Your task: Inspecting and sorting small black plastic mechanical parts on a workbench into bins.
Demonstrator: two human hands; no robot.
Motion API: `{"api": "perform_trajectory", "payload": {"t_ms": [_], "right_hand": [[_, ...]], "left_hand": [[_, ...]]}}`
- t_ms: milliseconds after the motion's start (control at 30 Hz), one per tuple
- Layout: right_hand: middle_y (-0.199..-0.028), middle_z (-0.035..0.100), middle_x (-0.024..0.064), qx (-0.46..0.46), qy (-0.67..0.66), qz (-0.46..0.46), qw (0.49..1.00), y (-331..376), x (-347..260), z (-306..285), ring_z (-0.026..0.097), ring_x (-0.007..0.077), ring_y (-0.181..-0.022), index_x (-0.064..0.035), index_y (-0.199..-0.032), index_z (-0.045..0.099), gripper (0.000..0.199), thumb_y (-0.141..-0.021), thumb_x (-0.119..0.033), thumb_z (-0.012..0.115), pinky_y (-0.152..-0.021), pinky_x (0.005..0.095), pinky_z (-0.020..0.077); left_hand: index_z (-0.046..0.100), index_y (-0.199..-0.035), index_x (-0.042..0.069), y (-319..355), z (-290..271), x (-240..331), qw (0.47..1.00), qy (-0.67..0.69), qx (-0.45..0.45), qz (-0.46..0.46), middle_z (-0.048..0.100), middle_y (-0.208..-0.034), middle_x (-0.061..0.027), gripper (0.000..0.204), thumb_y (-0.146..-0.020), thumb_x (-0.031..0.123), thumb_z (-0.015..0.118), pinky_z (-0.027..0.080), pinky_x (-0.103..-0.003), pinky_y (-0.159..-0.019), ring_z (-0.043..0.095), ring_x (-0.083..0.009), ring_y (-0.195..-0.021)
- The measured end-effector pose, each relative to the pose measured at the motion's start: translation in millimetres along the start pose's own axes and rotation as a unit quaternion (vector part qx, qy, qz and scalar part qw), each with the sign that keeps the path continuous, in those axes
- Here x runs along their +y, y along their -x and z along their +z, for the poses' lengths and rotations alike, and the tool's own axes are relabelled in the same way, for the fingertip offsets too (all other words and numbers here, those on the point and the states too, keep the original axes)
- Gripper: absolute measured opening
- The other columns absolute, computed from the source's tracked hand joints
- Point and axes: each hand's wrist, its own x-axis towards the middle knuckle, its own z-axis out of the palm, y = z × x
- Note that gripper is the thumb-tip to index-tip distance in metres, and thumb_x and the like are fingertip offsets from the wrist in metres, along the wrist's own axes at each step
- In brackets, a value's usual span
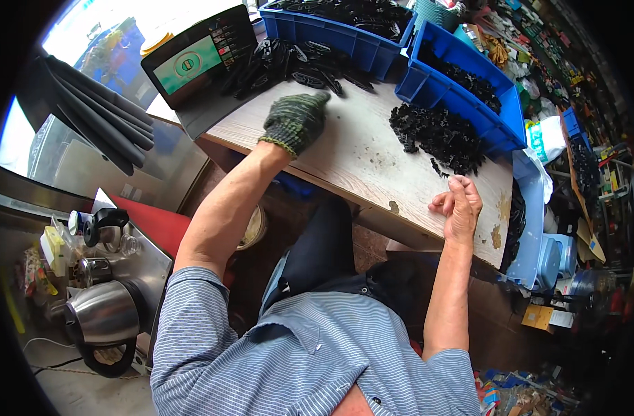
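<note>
My left hand (296,121), in a dark green knitted glove, is over the desk just short of a heap of long black plastic parts (313,66). Its fingers curl under and the thumb side points right; whatever they hold is hidden beneath the glove. On the right, my bare right hand (461,208) is raised by the desk's front edge with thumb and forefinger pressed together. Anything in that pinch is too small to make out. A few loose bits from a pile of small black plastic pieces (438,135) lie just beyond its fingertips.
Two blue crates, one holding long black parts (331,31) and one small pieces (462,90), line the back of the wooden desk (358,152). A tablet (199,66) stands at the left. A steel kettle (106,315) is at lower left, a light-blue bin (532,222) beyond the right edge.
</note>
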Motion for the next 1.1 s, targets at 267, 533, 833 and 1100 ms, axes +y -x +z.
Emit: {"api": "perform_trajectory", "payload": {"t_ms": [267,533,833,1100], "right_hand": [[-0.049,0.048,-0.0003,0.001,0.017,-0.001,1.0,0.0,3.6,-2.9,0.059,0.0144,-0.049,-0.0076,-0.1,0.062,0.022,-0.09,-0.024,0.071,-0.049,0.0332,0.0579],[-0.049,0.047,-0.0009,-0.002,-0.01,-0.006,1.0,5.2,0.1,-1.4,0.059,0.014,-0.048,-0.0057,-0.098,0.062,0.021,-0.089,-0.022,0.073,-0.049,0.0329,0.0577],[-0.05,0.048,0.0009,-0.053,-0.124,-0.006,0.991,10.0,4.3,10.3,0.061,0.0197,-0.051,-0.0096,-0.098,0.067,0.013,-0.089,-0.019,0.07,-0.063,0.0493,0.0611],[-0.058,0.055,-0.003,-0.075,-0.096,-0.015,0.992,14.5,7.1,8.0,0.052,0.0073,-0.05,-0.0082,-0.094,0.071,0.011,-0.086,-0.014,0.076,-0.054,0.0227,0.0481]], "left_hand": [[0.066,-0.096,0.012,9.0,-15.7,37.7,0.993,0.037,-0.105,0.035,0.069,-0.088,-0.0165,0.017,-0.085,0.025,0.064,0.053,-0.052,-0.075,0.067,-0.0377,-0.084],[0.069,-0.095,0.011,35.4,-8.8,49.5,0.983,0.078,0.095,0.139,0.065,-0.105,-0.0173,0.016,-0.084,0.023,0.068,0.052,-0.051,-0.076,0.061,-0.0377,-0.1],[0.062,-0.115,0.003,62.5,23.2,137.5,0.711,0.692,-0.069,-0.103,0.067,-0.096,-0.002,0.029,-0.088,0.007,0.072,0.053,-0.026,-0.072,0.062,-0.0086,-0.084],[0.065,-0.114,0.005,51.0,16.6,173.6,0.711,0.667,-0.2,-0.095,0.069,-0.093,-0.0029,0.026,-0.091,0.017,0.07,0.054,-0.024,-0.061,0.063,-0.0082,-0.074]]}}
